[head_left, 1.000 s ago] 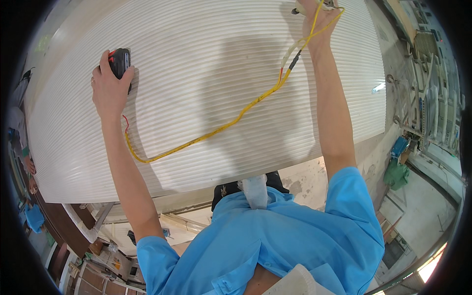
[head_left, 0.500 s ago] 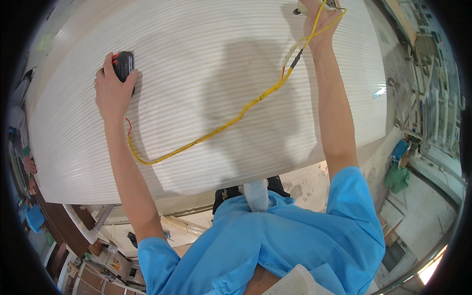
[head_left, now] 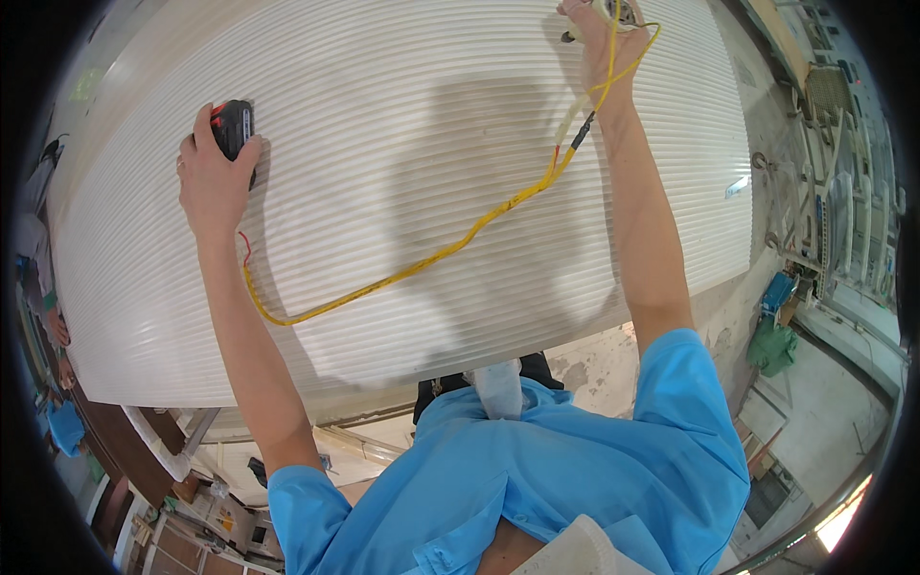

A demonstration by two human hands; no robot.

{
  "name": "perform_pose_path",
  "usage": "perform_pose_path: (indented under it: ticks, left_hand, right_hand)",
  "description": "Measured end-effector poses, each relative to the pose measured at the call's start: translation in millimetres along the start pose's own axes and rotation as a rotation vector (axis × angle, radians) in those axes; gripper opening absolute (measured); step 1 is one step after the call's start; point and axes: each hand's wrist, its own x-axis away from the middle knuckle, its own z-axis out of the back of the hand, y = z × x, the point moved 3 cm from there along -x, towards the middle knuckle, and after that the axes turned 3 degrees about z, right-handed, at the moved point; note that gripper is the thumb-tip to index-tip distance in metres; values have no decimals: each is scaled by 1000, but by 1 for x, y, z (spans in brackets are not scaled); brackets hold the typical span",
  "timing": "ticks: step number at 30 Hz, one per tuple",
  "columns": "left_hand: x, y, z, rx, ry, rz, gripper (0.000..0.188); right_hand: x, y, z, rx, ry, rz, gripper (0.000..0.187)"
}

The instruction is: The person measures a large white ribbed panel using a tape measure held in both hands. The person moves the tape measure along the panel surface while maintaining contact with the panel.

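Note:
At the left, my left hand (head_left: 216, 182) is wrapped round a black and red power-tool battery pack (head_left: 233, 131), which rests on a white ribbed panel (head_left: 355, 201). By the top edge, my right hand (head_left: 613, 62) grips an off-white device (head_left: 602, 10) with a dark metal-looking part; the picture's edge cuts it off, so I cannot tell its kind. A yellow cable (head_left: 422, 262) runs from this device across the panel to beside my left wrist. Black tape wraps it near my right wrist, and a thin red wire (head_left: 246, 251) sticks out of its left end.
At the far left, another person's hand (head_left: 59, 329) shows by the panel's edge. A green cloth or bag (head_left: 772, 347) and a blue object (head_left: 778, 290) lie off to the right, near metal racks. My body is close against the panel's near edge.
My right hand has shifted a little left and nearer with the off-white device, and the cable has moved along. My left hand and the battery pack sit slightly further left.

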Motion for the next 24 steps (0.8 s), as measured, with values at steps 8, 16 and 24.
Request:
perform_pose_path:
  ticks: [8,16,24]
  left_hand:
    - [-9,3,-1,-14,9,11,82]
    - [-21,5,-3,-35,33,33,85]
    - [-34,6,-5,-19,27,70,88]
  right_hand:
    - [-11,-9,1,-192,35,28,17]
    - [-2,-4,-11,-99,-2,-24,16]
    - [-12,-3,-10,-11,10,-11,14]
